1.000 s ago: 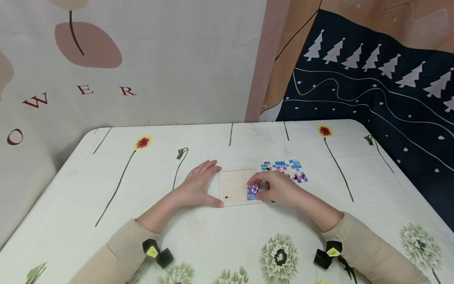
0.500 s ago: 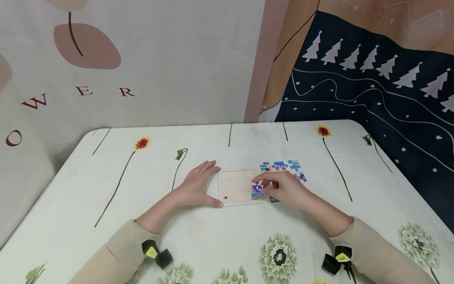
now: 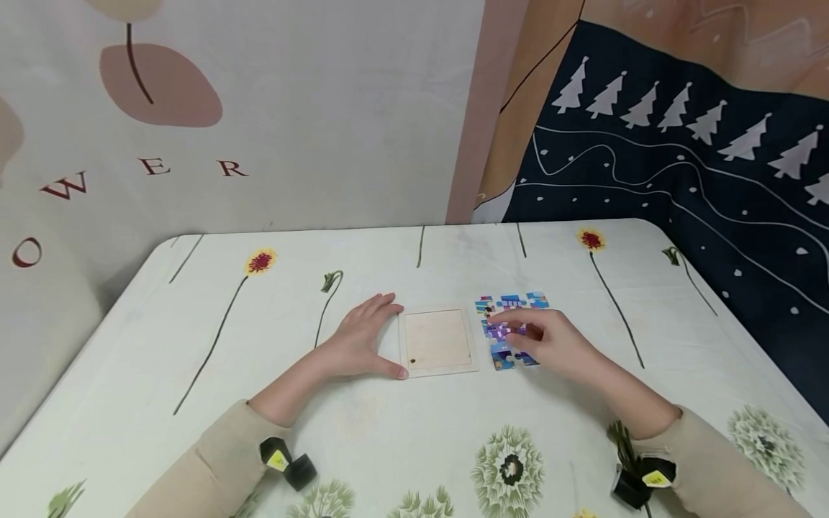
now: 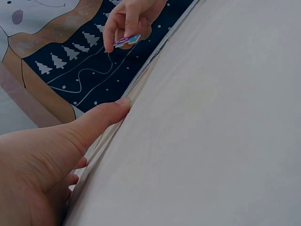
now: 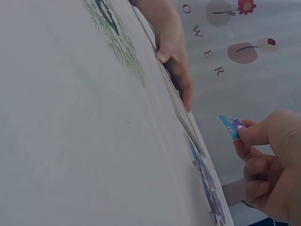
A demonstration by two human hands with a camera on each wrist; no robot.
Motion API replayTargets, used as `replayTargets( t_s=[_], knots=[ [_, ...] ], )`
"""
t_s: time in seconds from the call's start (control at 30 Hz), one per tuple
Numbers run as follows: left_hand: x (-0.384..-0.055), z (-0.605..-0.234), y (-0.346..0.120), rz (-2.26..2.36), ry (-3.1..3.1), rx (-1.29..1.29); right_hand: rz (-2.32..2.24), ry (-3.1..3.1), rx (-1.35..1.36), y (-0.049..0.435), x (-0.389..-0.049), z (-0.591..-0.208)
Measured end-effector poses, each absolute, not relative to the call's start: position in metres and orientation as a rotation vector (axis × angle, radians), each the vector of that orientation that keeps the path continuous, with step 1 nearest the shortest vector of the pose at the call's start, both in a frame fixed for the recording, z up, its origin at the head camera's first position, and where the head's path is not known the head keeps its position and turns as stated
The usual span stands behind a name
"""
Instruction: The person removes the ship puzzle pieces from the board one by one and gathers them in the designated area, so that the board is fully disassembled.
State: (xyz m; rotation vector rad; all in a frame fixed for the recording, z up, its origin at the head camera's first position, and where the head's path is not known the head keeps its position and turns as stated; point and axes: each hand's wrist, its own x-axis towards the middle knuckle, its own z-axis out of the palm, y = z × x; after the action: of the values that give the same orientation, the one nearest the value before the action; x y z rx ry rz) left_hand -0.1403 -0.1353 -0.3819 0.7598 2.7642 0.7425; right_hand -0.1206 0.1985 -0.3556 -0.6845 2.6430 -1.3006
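A shallow wooden puzzle tray [image 3: 437, 338] lies flat on the table, its pale bottom bare apart from a small dark spot. My left hand [image 3: 359, 339] rests at its left side with the thumb at the near corner and the fingers spread toward the far one. Right of the tray, my right hand [image 3: 550, 338] pinches a blue and purple jigsaw piece [image 5: 230, 127] between thumb and fingertips. In the right wrist view that piece is held up off the table. Beneath the hand are several colourful jigsaw pieces [image 3: 504, 358], partly hidden by it.
A white cloth [image 3: 363, 432] printed with flowers covers the table. Behind it hangs a pale curtain [image 3: 324, 108], and a dark cloth with white trees [image 3: 648, 158] hangs at the right. Small black devices sit on both wrists.
My right hand has moved right with the pinched jigsaw piece, from over the tray's right side to above the other pieces. The tray's bottom is now uncovered. My left hand has stayed put.
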Motion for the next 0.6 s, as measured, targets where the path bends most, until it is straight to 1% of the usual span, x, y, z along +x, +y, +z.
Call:
replayTargets(
  t_s=[0.37, 0.6],
  knots=[
    [-0.141, -0.385, -0.136, 0.733, 2.765, 0.758, -1.342, 2.669, -0.547, 0.230, -0.114, -0.356],
    [-0.141, -0.384, -0.135, 0.728, 2.770, 0.757, -1.318, 2.718, -0.549, 0.251, -0.110, -0.358]
  ],
)
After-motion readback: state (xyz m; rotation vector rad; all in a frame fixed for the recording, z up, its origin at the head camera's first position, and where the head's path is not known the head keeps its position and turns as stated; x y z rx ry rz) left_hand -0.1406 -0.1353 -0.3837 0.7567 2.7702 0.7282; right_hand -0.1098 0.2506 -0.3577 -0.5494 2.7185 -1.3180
